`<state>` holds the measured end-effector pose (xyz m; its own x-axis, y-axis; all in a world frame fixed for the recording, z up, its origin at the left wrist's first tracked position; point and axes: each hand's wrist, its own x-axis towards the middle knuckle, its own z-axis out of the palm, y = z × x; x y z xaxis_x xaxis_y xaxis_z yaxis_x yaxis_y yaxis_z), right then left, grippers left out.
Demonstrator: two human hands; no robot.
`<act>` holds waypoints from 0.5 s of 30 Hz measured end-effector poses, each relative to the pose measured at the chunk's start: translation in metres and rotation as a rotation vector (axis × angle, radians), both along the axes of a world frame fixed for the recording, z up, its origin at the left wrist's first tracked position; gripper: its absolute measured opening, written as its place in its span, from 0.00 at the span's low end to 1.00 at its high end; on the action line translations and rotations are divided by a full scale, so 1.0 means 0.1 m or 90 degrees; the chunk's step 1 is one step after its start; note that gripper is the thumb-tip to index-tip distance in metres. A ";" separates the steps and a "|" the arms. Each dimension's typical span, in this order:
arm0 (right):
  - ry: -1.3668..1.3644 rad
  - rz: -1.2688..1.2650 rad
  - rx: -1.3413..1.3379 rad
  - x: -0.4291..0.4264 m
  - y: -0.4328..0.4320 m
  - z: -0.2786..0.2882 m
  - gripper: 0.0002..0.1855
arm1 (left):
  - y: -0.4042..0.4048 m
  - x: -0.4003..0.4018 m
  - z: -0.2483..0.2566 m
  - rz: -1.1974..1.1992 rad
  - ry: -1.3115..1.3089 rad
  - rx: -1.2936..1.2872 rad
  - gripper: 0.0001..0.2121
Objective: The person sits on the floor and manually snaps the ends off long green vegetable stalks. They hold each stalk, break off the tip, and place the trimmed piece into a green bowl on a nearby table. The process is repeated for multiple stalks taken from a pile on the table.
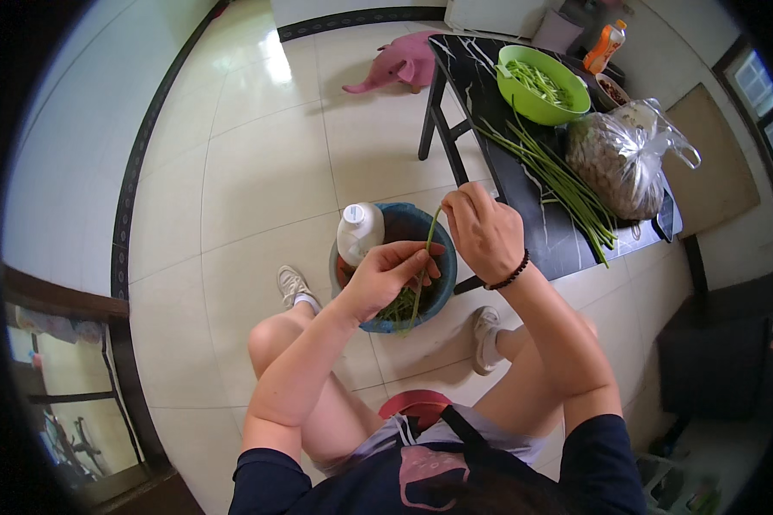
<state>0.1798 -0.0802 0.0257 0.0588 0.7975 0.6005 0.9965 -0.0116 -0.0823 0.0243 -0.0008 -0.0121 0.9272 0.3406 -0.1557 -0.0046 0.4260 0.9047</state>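
Observation:
A thin green vegetable stem [432,226] runs between my two hands, above a blue bin [448,283] on the floor. My left hand [396,273] pinches the stem between thumb and fingers, and its lower end hangs down past the palm. Higher up and to the right, my right hand [486,232] is closed around the stem's upper end; the fingertips are partly hidden. Inside the bin lie green scraps [396,309], and a white plastic bottle [361,232] stands at its left side.
A black marble-patterned table [557,228] bears long green stems [554,180], a green basin [547,112] of cut pieces, a filled clear plastic bag [615,161] and an orange-labelled bottle [605,48]. A pink elephant figure [396,64] stands on the floor beyond. Below me is a red seat [419,405].

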 end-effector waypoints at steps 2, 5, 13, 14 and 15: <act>-0.117 -0.020 0.030 0.02 0.03 -0.07 0.06 | -0.02 0.01 0.00 -0.012 -0.018 0.017 0.11; -0.141 -0.017 0.056 -0.04 0.06 -0.11 0.07 | -0.04 0.01 -0.01 -0.006 -0.043 0.020 0.10; -0.131 0.037 0.041 -0.12 0.03 -0.19 0.06 | -0.11 0.02 -0.09 0.068 -0.016 0.190 0.07; -0.129 0.044 0.037 -0.12 0.03 -0.20 0.06 | -0.11 0.02 -0.09 0.072 -0.012 0.208 0.06; -0.126 0.052 0.035 -0.13 0.02 -0.21 0.06 | -0.12 0.02 -0.09 0.077 -0.007 0.226 0.06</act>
<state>0.1669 -0.0778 0.0048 -0.1283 0.7609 0.6361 0.9907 0.0692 0.1171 0.0259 -0.0126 -0.0212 0.8777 0.4792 0.0009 -0.0458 0.0820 0.9956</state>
